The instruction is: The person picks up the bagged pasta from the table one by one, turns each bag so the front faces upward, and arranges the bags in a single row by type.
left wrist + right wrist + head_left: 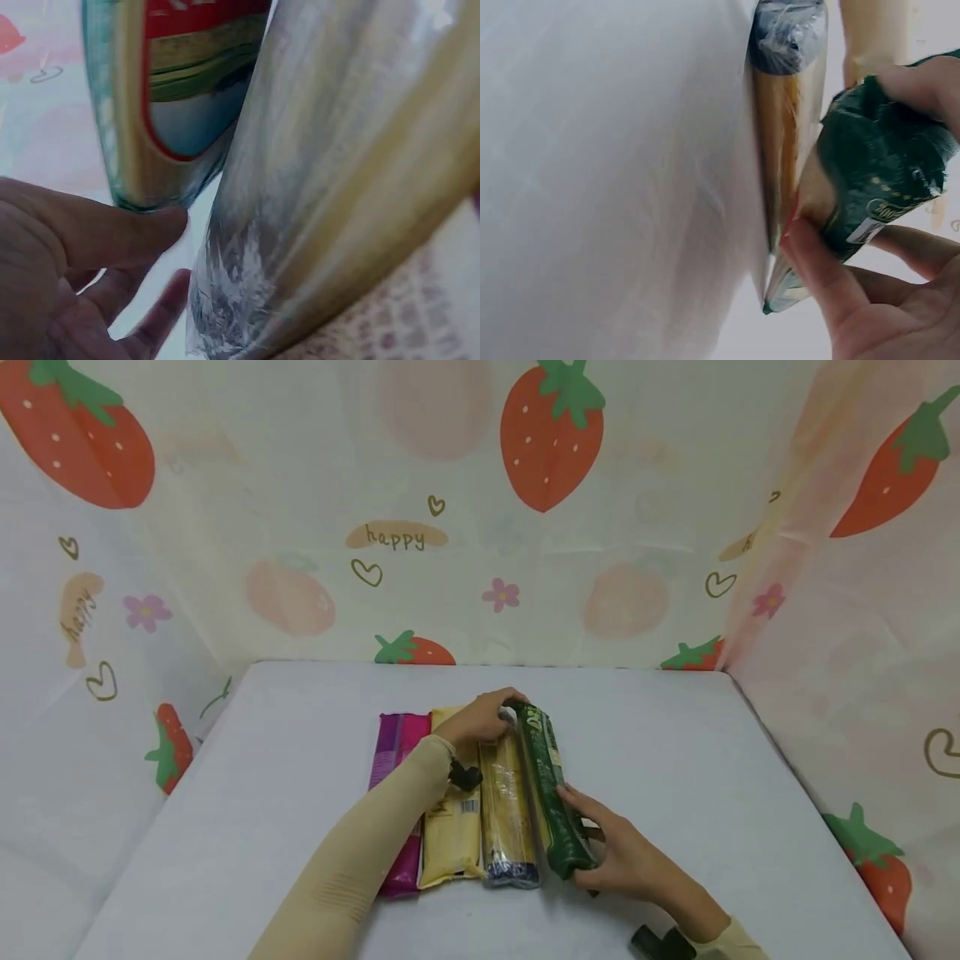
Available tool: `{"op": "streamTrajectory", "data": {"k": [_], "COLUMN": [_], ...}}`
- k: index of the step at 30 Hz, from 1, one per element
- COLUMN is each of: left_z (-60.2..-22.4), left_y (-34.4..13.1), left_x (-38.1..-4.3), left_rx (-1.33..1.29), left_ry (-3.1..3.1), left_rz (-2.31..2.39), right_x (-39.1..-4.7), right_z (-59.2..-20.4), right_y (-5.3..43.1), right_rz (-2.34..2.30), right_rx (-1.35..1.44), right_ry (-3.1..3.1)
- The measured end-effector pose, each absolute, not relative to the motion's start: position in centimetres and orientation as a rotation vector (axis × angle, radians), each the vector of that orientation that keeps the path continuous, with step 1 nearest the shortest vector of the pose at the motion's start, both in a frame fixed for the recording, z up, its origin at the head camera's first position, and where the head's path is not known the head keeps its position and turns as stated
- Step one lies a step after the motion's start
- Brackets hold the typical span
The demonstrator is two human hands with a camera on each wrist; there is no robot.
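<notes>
A long green packet of spaghetti (551,793) lies tilted on its side at the right end of a row of packs. My right hand (626,856) grips its near end, thumb on one side and fingers on the other, as the right wrist view shows. At its far end my left hand (480,714) holds it, and in the left wrist view the thumb (142,232) lies against the packet's end. Just left of it is a clear pack of yellow sticks (510,818) with a dark blue end, near the left fingertips.
Further left lie a pale yellow pack (453,839) with a barcode and a purple-pink pack (401,881), partly under the left forearm. All rest on a white table (637,727). A strawberry-print cloth (465,460) encloses the back and sides.
</notes>
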State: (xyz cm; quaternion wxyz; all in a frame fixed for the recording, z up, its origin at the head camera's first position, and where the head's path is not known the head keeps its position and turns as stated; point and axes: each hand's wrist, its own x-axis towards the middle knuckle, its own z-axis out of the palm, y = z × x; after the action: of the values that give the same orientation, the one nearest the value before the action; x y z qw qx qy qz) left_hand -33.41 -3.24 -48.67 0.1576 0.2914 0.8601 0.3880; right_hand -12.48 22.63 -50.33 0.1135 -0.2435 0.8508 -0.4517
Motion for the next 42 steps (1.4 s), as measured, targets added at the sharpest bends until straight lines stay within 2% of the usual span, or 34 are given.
{"op": "streamTrajectory", "data": {"k": [5, 10, 18, 33, 42], "left_z": [-49.0, -48.9, -49.3, -48.8, -49.0], "left_y": [-3.6, -3.9, -3.7, -3.5, -4.3], "left_x": [-33.2, -33.1, -33.6, -33.9, -33.6], "left_rx": [0.878, 0.816, 0.818, 0.574, 0.529], "left_ry": [2.415, 2.379, 2.356, 1.943, 1.961], "left_rz": [1.300, 1.423, 1.402, 1.642, 1.716], "right_x": [-12.3, -12.3, -12.2, -12.0, -12.0], "right_z": [-50.4, -50.3, -49.8, -49.4, -49.0], "right_y": [22.5, 22.0, 21.5, 21.1, 21.9], "right_rz": [-1.498, -1.704, -1.968, -2.148, -2.009], "right_rx": [-0.690, -0.687, -0.666, -0.477, -0.370], "right_ry": [2.405, 2.281, 2.160, 2.045, 2.180]}}
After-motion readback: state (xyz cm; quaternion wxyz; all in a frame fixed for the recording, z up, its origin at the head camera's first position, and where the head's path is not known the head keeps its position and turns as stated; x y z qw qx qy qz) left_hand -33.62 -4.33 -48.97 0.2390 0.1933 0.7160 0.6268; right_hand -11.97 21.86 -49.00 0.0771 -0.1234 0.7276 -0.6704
